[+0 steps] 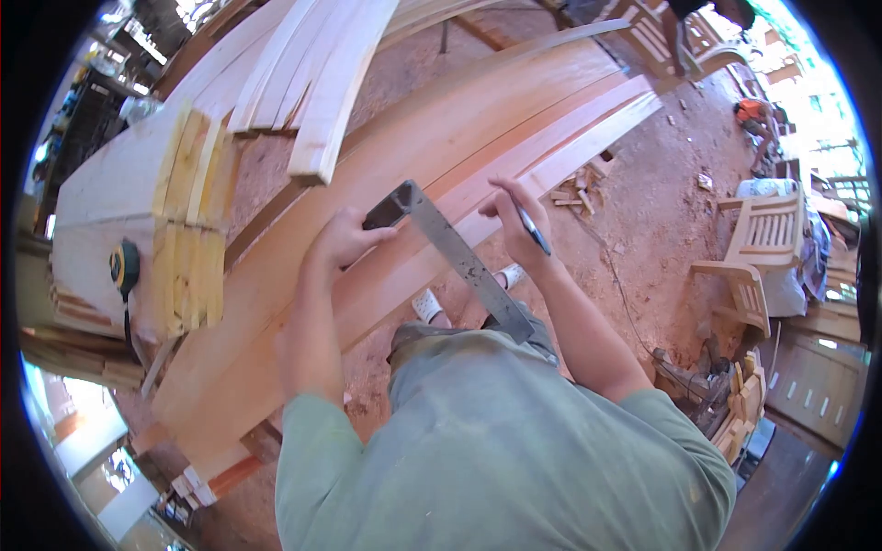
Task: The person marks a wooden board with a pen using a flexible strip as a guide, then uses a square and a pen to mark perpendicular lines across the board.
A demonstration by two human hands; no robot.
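Observation:
A metal try square (470, 271) with a dark stock lies across the edge of a long reddish-brown board, its blade pointing back toward my body. My left hand (346, 239) is closed on the stock of the square, thumb along it. To the right, my right hand (521, 220) holds a pen (534, 230) between its curled fingers, just off the blade. Beneath the hands run a wide plank (404, 147) and narrower pale boards (588, 138) along its near side.
Stacked thick boards (138, 220) stand at the left with a tape measure (124, 266) on them. Pale planks (322, 83) jut in from the top. Wooden chairs (758, 234) and wood offcuts (579, 191) are at the right. Two people (755, 118) (684, 28) work farther off.

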